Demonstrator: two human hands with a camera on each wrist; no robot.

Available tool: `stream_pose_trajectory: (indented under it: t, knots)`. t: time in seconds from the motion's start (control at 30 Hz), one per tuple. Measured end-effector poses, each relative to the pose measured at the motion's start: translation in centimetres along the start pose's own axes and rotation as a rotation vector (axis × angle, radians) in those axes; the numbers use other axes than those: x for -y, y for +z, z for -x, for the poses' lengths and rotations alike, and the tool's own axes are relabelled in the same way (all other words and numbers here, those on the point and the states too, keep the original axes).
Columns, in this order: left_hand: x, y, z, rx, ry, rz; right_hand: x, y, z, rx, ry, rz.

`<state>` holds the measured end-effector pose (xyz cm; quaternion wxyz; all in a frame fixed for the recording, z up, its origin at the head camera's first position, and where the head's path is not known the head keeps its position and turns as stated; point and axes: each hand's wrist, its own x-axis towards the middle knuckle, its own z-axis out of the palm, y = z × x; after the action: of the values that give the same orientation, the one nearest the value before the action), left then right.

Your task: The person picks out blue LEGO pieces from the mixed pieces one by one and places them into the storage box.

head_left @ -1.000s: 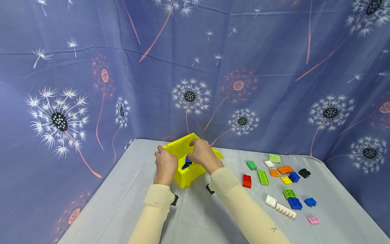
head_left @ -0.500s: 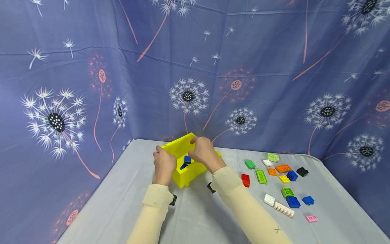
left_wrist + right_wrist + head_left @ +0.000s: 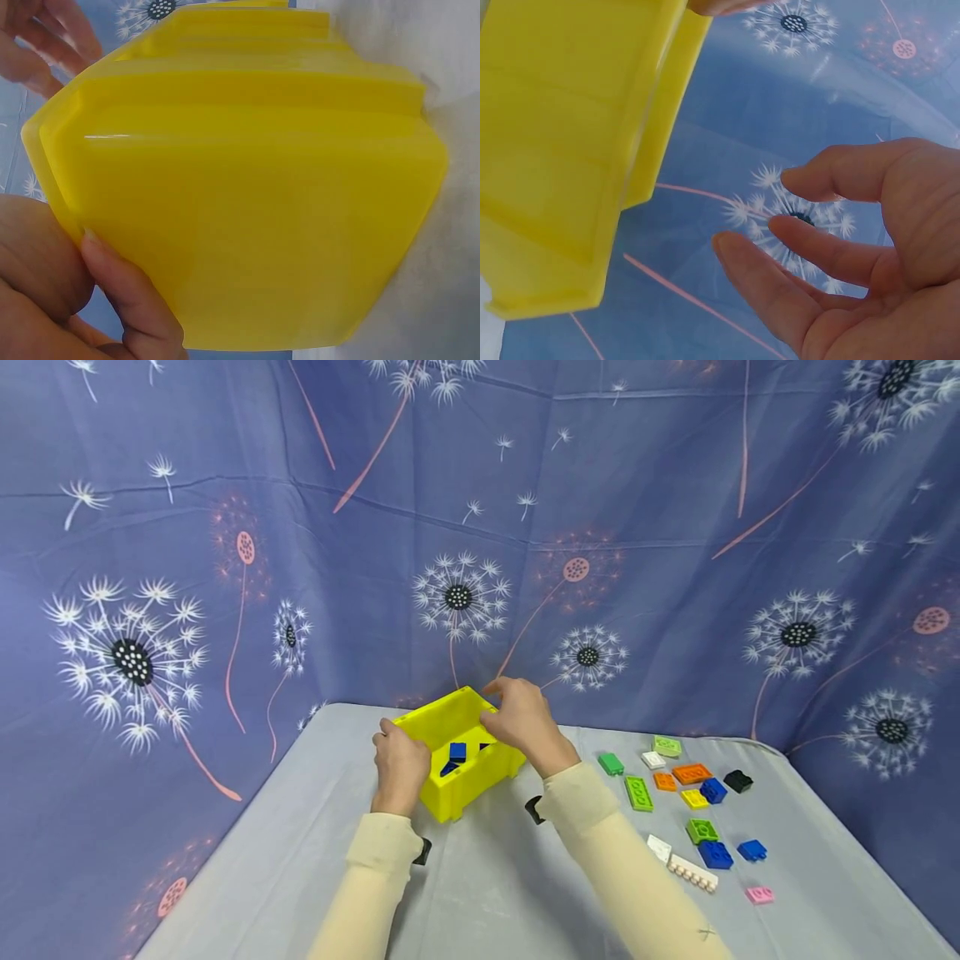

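Creased cloth [image 3: 360, 577] hangs behind; left hand [image 3: 401, 767] grips smooth yellow bin [image 3: 468, 783], right hand [image 3: 525, 720] wide.

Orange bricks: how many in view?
2: a large one and a smaller one to its left, both on the table, right of the bin. More may be hidden inside the bin.

The box [image 3: 468, 787] stands on the table [image 3: 480, 893], before the curtain [image 3: 420, 527], between left hand [image 3: 400, 768] and right hand [image 3: 527, 724]. Bricks [image 3: 457, 752] lie in it, another perhaps partly hidden behind its near wall. Loose bricks [image 3: 639, 793] spread to its right.
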<state>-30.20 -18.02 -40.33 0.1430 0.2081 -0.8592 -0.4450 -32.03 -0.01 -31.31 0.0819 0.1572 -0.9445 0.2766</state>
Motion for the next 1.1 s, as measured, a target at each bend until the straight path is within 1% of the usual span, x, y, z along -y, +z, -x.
stream_pose_trajectory:
  t: [0.2,0.4,0.63,0.8,0.93,1.1]
  knots:
    - [0.0,0.1,0.0,0.006,-0.021,-0.012,-1.4,-0.5,1.0,-0.03,0.007,-0.006]
    - [0.1,0.2,0.0,0.008,-0.014,-0.004,-3.2,-0.9,2.3,-0.055,0.024,-0.002]
    - [0.1,0.2,0.1,0.0,-0.004,-0.009,-5.9,-1.2,3.6,-0.07,0.061,-0.001]
    - [0.0,0.3,0.1,0.002,-0.005,0.0,-8.0,-1.3,4.5,-0.08,0.067,0.02]
    - [-0.2,0.3,0.1,0.006,-0.002,0.002,-9.8,-1.6,5.1,-0.076,0.099,0.031]
    - [0.0,0.0,0.0,-0.004,0.003,-0.003,-11.8,-2.1,5.4,-0.059,0.14,0.043]
